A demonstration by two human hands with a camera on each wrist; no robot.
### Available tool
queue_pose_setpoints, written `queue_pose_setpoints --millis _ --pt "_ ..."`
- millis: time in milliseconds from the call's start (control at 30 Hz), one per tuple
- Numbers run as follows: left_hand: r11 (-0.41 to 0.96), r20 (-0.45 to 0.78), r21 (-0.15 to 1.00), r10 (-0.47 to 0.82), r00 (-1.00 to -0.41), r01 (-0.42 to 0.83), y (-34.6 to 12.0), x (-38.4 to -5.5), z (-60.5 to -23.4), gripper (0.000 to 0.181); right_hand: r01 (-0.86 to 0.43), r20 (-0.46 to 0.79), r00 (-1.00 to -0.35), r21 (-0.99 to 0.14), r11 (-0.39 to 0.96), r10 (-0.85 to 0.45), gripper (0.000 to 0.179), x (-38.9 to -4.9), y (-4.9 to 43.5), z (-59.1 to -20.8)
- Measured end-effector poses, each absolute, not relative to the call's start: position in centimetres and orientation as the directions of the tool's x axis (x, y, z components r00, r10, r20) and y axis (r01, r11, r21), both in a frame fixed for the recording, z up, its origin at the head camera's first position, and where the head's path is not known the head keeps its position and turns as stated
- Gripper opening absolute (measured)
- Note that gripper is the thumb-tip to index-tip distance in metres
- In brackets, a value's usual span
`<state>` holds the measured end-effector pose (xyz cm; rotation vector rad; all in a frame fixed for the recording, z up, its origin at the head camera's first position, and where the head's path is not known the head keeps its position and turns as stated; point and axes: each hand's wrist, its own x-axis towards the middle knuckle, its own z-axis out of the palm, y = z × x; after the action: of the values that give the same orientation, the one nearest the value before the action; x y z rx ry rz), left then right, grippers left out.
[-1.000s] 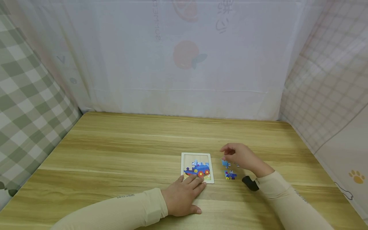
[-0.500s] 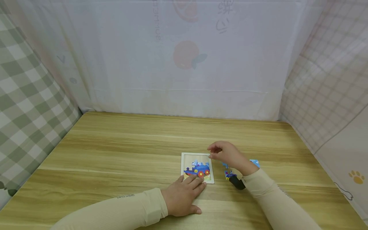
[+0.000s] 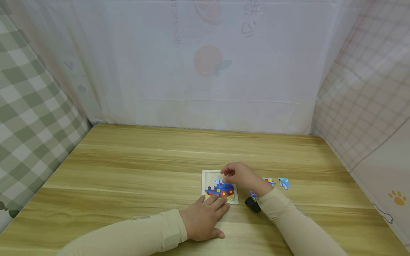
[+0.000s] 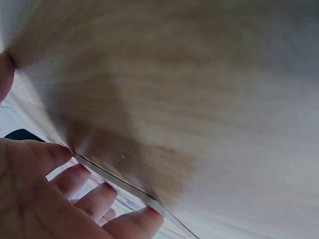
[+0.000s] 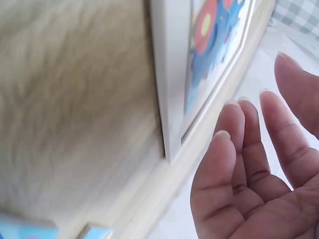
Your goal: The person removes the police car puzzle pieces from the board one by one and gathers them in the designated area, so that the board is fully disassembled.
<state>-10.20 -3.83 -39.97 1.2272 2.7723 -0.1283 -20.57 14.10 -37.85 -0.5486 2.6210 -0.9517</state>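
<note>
A jigsaw puzzle in a white-rimmed tray (image 3: 203,181) lies on the table, its picture a blue vehicle with red and yellow wheels. My left hand (image 3: 205,217) rests palm down with spread fingers over the tray's near edge; the left wrist view shows its fingertips (image 4: 149,214) at the rim. Above the tray's right part hovers my right hand (image 3: 241,176), fingers loosely bent and thumb apart. Nothing shows between thumb and fingers in the right wrist view, where the puzzle tray's frame (image 5: 172,99) stands beside the fingers. The upper part of the tray shows bare backing.
Loose puzzle pieces lie right of the tray: a light blue piece (image 3: 284,183), a piece with red and yellow (image 3: 269,181), and a blue piece (image 3: 253,195) partly behind the right wrist. A black device (image 3: 253,205) sits at that wrist. Hanging cloths enclose the wooden table (image 3: 134,160).
My right hand has moved left from above the loose pieces to over the tray, uncovering pieces on the right. The left hand has stayed on the tray's near edge.
</note>
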Motion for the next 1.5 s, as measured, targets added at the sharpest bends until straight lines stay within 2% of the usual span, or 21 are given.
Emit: queue_pose_setpoints --millis 267,833,1500 --pt "0.665 -0.122 -0.043 0.737 -0.665 0.746 -3.8 -10.2 -40.1 0.076 -0.277 -0.153 -0.869 -0.639 0.718 -0.471 0.016 -20.4 13.4 -38.4" --pt "0.661 -0.123 -0.040 0.741 -0.660 0.750 -3.9 -10.2 -40.1 0.076 -0.258 -0.187 -0.882 -0.576 0.776 -0.432 0.011 -20.8 12.3 -38.9" --pt "0.661 -0.110 -0.025 0.744 -0.659 0.750 -3.9 -10.1 -40.0 0.075 -0.231 -0.203 -0.875 -0.623 0.747 -0.440 0.014 -20.7 12.1 -38.5"
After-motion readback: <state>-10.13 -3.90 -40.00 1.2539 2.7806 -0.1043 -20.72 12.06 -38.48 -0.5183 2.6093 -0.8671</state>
